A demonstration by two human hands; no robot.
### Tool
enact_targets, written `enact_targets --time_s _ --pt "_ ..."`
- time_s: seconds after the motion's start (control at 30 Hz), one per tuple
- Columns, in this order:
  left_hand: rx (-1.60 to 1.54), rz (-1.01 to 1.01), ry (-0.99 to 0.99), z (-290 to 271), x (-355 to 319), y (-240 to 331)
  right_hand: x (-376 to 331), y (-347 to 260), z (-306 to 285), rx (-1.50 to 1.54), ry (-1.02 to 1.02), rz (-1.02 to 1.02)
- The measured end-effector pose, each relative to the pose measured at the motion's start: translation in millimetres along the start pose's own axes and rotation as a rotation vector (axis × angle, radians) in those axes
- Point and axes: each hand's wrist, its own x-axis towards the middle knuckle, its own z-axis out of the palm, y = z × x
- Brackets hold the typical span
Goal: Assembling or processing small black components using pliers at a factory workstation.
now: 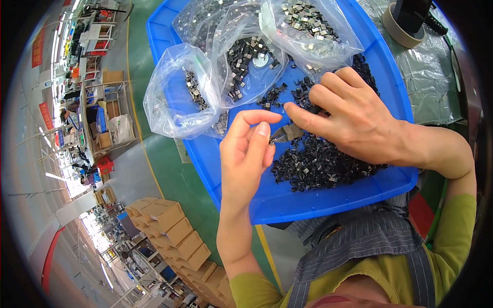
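Head view — your left hand (pixel 246 154) pinches a tiny black part beside the cutters (pixel 285 133) your right hand (pixel 349 120) grips — jaws pointing left at it.

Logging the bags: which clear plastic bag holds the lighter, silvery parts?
The clear bag at the tray's far right; the other bags' parts look darker.

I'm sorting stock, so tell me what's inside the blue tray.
The blue tray holds a loose heap of small dark parts and clear plastic bags of similar parts. The right hand covers part of the heap.
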Motion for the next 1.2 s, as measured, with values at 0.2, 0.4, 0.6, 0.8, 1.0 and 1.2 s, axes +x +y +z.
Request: enact_targets --time_s 0.2,0.4,0.6,0.8,1.0,1.2 --pt "-0.309 0.240 -0.071 8.2 -3.4 -8.0 1.5 -3.3 -3.6 0.505 -0.057 0.187" --pt "-0.067 0.499 -0.009 9.4 -2.5 -15.9 11.9 5.6 -15.0 1.036 -0.338 0.365" --pt "-0.089 0.501 0.038 15.1 -5.1 -14.3 5.7 4.4 -3.1 1.037 -0.165 0.310" --pt "-0.027 0.432 0.202 21.1 -6.4 -10.9 5.0 4.3 -1.0 0.323 0.052 0.205" --pt "-0.100 0.423 0.084 18.3 -9.4 -10.3 6.3 3.6 -1.1 0.209 0.081 0.169" --pt "0.083 0.494 0.153 24.2 -9.7 -11.9 6.2 1.8 -0.2 0.183 0.104 0.171"
